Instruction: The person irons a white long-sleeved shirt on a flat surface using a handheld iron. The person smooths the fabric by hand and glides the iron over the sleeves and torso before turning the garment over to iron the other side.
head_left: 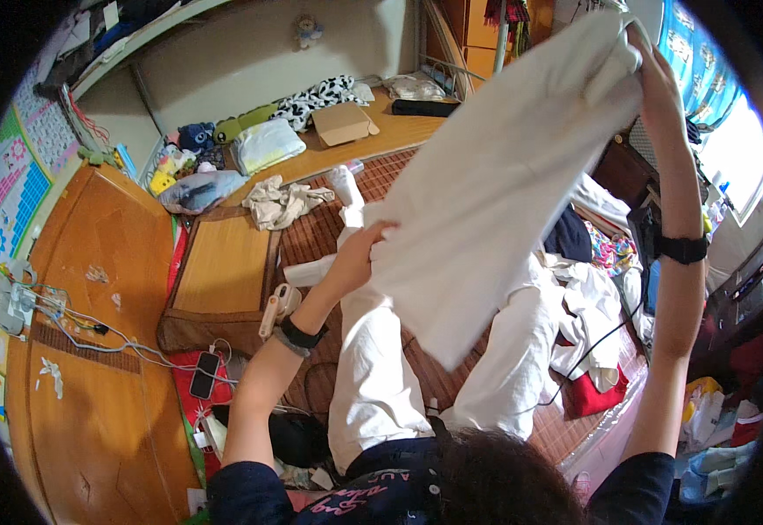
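Observation:
A large white garment (495,192) hangs stretched on a slant in front of me; its exact kind cannot be made out. High at the upper right, my right hand (657,79) grips its bunched top corner. My left hand (362,258) is closed on the garment's left edge, lower down, with one finger pointing along the cloth. The garment's lower corner hangs between my legs, which are in white trousers (372,376). Both wrists carry dark bands. The garment hides part of the mat behind it.
I sit on a brown woven mat (311,245). Piled clothes (587,306) lie at the right, a crumpled beige cloth (281,203) ahead. A cardboard box (344,124) stands at the back. A phone (205,374) with cables and a handheld fan (278,308) lie left.

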{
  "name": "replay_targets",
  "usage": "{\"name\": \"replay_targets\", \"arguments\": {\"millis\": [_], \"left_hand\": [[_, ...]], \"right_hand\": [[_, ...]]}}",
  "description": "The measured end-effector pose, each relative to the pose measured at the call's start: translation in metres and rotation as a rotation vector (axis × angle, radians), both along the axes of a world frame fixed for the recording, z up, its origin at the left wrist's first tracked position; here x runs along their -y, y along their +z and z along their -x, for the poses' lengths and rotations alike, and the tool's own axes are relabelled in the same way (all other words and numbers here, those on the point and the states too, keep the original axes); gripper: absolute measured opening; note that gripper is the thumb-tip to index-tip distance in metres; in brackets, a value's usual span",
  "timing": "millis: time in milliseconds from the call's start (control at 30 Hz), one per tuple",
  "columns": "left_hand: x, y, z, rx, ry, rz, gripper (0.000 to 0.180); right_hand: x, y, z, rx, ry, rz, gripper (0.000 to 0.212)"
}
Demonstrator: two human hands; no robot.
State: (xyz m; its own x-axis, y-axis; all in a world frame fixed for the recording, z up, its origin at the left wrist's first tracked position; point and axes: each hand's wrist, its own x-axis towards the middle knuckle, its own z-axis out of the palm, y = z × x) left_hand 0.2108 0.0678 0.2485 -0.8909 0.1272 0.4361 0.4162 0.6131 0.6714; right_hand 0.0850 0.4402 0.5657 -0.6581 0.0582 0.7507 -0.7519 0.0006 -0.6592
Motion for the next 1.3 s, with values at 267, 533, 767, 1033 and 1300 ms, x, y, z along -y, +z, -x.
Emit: {"name": "replay_targets", "arguments": {"millis": [267, 533, 767, 1033, 1300], "left_hand": [[0.036, 0.104, -0.019, 0.004, 0.286, -0.192, 0.032], [0.056, 0.245, -0.053, -0.26, 0.14, -0.404, 0.035], [0.086, 0.302, -0.064, -0.28, 0.03, -0.613, 0.037], [0.205, 0.342, -0.079, -0.647, 0.303, -0.791, 0.045], [0.146, 0.256, -0.021, -0.035, 0.232, -0.552, 0.05]], "right_hand": [[-0.051, -0.026, 0.027, -0.15, -0.521, -0.786, 0.046], [-0.063, -0.006, 0.054, 0.151, -0.053, 0.085, 0.038], [-0.046, 0.054, 0.043, -0.062, -0.045, -0.006, 0.041], [-0.14, 0.108, 0.057, -0.199, 0.221, -0.144, 0.033], [-0.047, -0.025, 0.028, 0.403, -0.199, -0.715, 0.042]]}}
